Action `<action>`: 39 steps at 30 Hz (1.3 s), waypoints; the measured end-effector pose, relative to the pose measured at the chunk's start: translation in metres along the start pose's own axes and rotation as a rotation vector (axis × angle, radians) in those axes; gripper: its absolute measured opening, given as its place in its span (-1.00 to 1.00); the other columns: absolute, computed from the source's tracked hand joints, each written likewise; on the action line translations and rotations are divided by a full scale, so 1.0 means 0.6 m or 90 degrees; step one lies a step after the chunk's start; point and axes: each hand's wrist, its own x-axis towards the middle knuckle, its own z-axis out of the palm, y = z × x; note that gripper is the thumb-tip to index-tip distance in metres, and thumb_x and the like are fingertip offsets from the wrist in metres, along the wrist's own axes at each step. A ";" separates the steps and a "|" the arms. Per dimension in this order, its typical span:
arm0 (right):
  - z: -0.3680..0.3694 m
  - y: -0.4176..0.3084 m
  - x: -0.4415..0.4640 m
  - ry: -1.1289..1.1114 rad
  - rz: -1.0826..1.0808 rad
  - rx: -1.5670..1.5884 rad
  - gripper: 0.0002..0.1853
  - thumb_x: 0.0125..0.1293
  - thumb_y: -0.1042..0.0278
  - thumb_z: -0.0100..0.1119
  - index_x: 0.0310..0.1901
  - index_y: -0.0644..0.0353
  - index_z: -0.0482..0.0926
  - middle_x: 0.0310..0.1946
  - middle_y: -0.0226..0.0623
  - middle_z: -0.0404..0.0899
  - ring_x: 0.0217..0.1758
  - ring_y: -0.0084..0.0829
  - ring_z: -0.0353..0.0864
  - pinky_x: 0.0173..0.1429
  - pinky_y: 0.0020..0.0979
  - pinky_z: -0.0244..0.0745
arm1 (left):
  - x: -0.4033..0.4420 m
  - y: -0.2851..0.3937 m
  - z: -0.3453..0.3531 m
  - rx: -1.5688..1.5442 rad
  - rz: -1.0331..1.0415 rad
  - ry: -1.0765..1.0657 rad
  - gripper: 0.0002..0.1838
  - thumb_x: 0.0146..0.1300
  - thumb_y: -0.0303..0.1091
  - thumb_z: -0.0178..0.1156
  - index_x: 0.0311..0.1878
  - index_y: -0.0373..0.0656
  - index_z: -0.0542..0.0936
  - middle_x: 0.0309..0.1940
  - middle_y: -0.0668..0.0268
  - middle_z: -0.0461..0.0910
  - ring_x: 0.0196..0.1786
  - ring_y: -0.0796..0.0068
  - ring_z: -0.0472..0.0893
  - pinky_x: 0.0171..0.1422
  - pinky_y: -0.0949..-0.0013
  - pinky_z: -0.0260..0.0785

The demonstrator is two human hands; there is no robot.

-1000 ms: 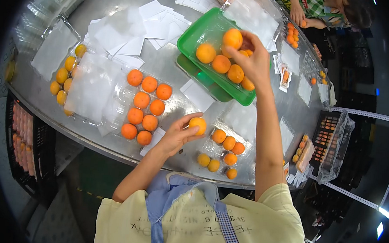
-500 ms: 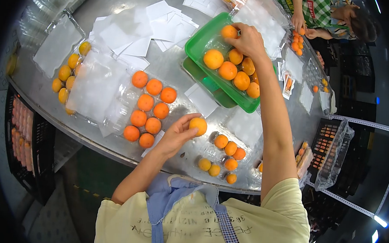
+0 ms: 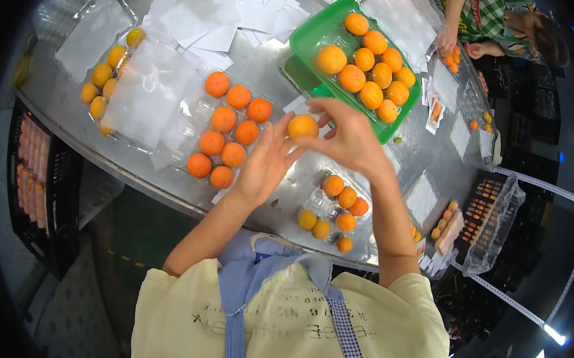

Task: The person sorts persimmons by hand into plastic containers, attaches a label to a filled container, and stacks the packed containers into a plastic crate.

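Between my two hands, above the metal table, is an orange fruit. My right hand has its thumb and fingers around that fruit from the right. On the fruit's left side, my left hand has its fingers spread, their tips close to it; contact is unclear. Just beyond my hands, a green tray holds several oranges, resting on another green tray. Left of my hands, a clear plastic pack holds several deeper-orange fruits. A smaller group of fruits sits in clear plastic nearer my body.
White paper sheets lie at the back of the metal table. Yellowish fruits sit in a pack at the left. Black crates stand left and right. Another person's hand is at the far right.
My right hand has come down from the green tray to the fruit by my left hand. The orange it held there is gone from its fingers. My left hand's fingers have spread and moved up.
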 end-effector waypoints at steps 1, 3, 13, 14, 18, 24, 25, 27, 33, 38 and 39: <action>0.012 0.000 -0.011 0.002 0.012 -0.002 -0.45 0.00 0.25 0.46 0.03 0.29 0.53 -0.14 -0.16 0.61 -0.21 -0.32 0.64 -0.13 -0.35 0.56 | -0.002 0.000 0.005 0.023 0.012 -0.003 -0.22 0.48 0.18 -0.36 0.48 -0.29 -0.07 0.45 0.13 0.06 0.51 0.31 0.05 0.57 0.11 -0.17; 0.025 0.002 -0.027 0.016 0.044 0.056 -0.45 0.00 0.32 0.47 0.05 0.29 0.52 -0.09 -0.18 0.60 -0.14 -0.38 0.63 -0.07 -0.40 0.58 | -0.007 -0.005 0.010 0.044 0.031 -0.001 -0.21 0.47 0.20 -0.38 0.49 -0.27 -0.08 0.47 0.12 0.04 0.52 0.31 0.02 0.58 0.11 -0.20; 0.030 0.041 -0.046 0.048 0.047 0.323 -0.37 0.04 0.53 0.45 0.18 0.33 0.41 0.07 -0.21 0.52 0.11 -0.42 0.54 0.14 -0.42 0.54 | -0.026 0.003 0.003 0.103 0.042 0.026 -0.31 0.48 0.10 -0.25 0.44 -0.25 0.10 0.38 0.12 0.20 0.40 0.24 0.25 0.42 0.09 0.17; 0.028 0.034 -0.044 0.056 0.039 0.311 -0.38 0.03 0.54 0.45 0.17 0.32 0.42 0.07 -0.21 0.52 0.12 -0.42 0.54 0.14 -0.42 0.55 | -0.025 0.002 0.004 0.111 0.050 0.036 -0.37 0.47 0.02 -0.16 0.41 -0.25 0.15 0.35 0.13 0.24 0.33 0.30 0.32 0.35 0.14 0.24; 0.031 0.005 -0.038 0.063 -0.056 0.186 -0.43 0.00 0.54 0.46 0.11 0.27 0.50 0.04 -0.23 0.54 0.04 -0.40 0.57 0.07 -0.42 0.56 | -0.017 -0.004 0.005 0.214 0.109 0.120 -0.53 0.37 -0.27 0.13 0.26 -0.27 0.33 0.17 0.16 0.42 0.03 0.47 0.54 0.09 0.34 0.44; 0.043 -0.013 -0.036 0.084 -0.127 0.041 -0.46 -0.05 0.52 0.47 0.05 0.22 0.57 0.01 -0.19 0.56 -0.03 -0.31 0.58 -0.03 -0.40 0.56 | -0.012 -0.014 -0.015 0.206 0.153 0.159 -0.72 0.32 -0.36 0.20 0.02 -0.29 0.47 -0.18 0.24 0.60 -0.20 0.53 0.61 -0.06 0.44 0.50; 0.042 -0.013 -0.036 0.085 -0.133 0.027 -0.46 -0.06 0.52 0.47 0.05 0.23 0.58 0.00 -0.19 0.57 -0.03 -0.31 0.58 -0.03 -0.40 0.56 | -0.012 -0.014 -0.016 0.186 0.151 0.154 -0.75 0.34 -0.35 0.18 -0.01 -0.29 0.49 -0.23 0.25 0.62 -0.21 0.53 0.62 -0.06 0.44 0.51; 0.041 -0.011 -0.036 0.082 -0.133 0.025 -0.46 -0.06 0.52 0.47 0.05 0.22 0.58 0.00 -0.18 0.57 -0.03 -0.30 0.58 -0.03 -0.41 0.55 | -0.011 -0.015 -0.015 0.122 0.131 0.164 -0.78 0.37 -0.34 0.15 -0.04 -0.28 0.50 -0.21 0.25 0.61 -0.19 0.53 0.62 -0.06 0.43 0.52; 0.040 -0.010 -0.040 0.063 -0.080 0.093 -0.43 -0.06 0.52 0.47 0.09 0.22 0.56 0.02 -0.19 0.56 -0.01 -0.33 0.58 -0.01 -0.40 0.56 | -0.010 -0.022 -0.026 0.106 0.098 0.165 -0.78 0.44 -0.27 0.07 -0.04 -0.21 0.54 -0.14 0.30 0.60 -0.14 0.53 0.61 -0.08 0.37 0.55; 0.046 0.003 -0.054 0.067 -0.055 0.153 -0.42 -0.01 0.47 0.46 0.12 0.25 0.53 0.06 -0.19 0.53 0.04 -0.35 0.56 0.03 -0.39 0.56 | -0.016 -0.021 -0.022 0.140 0.091 0.185 -0.73 0.45 -0.22 0.04 -0.01 -0.23 0.51 -0.15 0.28 0.58 -0.14 0.51 0.60 -0.10 0.38 0.55; 0.047 0.008 -0.062 0.067 -0.037 0.198 -0.43 0.00 0.45 0.45 0.12 0.26 0.53 0.04 -0.17 0.54 0.03 -0.34 0.57 0.03 -0.37 0.57 | -0.018 -0.018 -0.014 0.147 0.081 0.196 -0.72 0.45 -0.21 0.03 -0.01 -0.25 0.50 -0.15 0.26 0.57 -0.15 0.51 0.60 -0.11 0.38 0.55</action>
